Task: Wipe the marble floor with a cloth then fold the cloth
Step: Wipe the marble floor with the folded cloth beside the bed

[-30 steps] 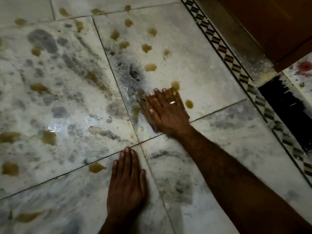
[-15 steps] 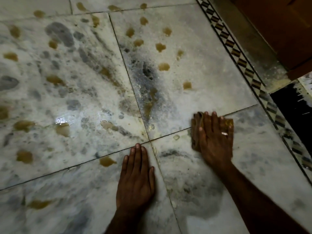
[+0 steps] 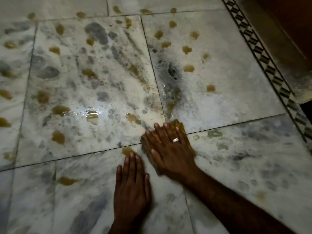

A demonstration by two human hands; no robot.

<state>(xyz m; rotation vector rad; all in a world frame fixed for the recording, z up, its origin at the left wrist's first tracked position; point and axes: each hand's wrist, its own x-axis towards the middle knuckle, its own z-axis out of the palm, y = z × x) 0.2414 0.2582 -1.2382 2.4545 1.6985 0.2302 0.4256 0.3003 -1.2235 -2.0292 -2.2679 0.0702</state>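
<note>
My right hand [image 3: 168,146], with a ring on one finger, lies flat with straight fingers on a small brownish cloth [image 3: 178,124] and presses it onto the white and grey marble floor [image 3: 219,85] where several tiles meet. Only the cloth's edges show past my fingers; the hand is motion-blurred. My left hand [image 3: 131,188] rests flat on the floor just below and left of it, fingers straight, holding nothing. Yellow-brown wet spots [image 3: 92,116] dot the tiles above and to the left.
A patterned black-and-white tile border [image 3: 263,53] runs diagonally along the right side, with dark brown wood [image 3: 290,19] beyond it. A brown spot [image 3: 127,150] lies just above my left fingertips. More spots [image 3: 66,180] sit on the lower left tile.
My right hand slid the cloth to the left along the tile joint, ending close beside my left hand. The left hand kept its place on the floor.
</note>
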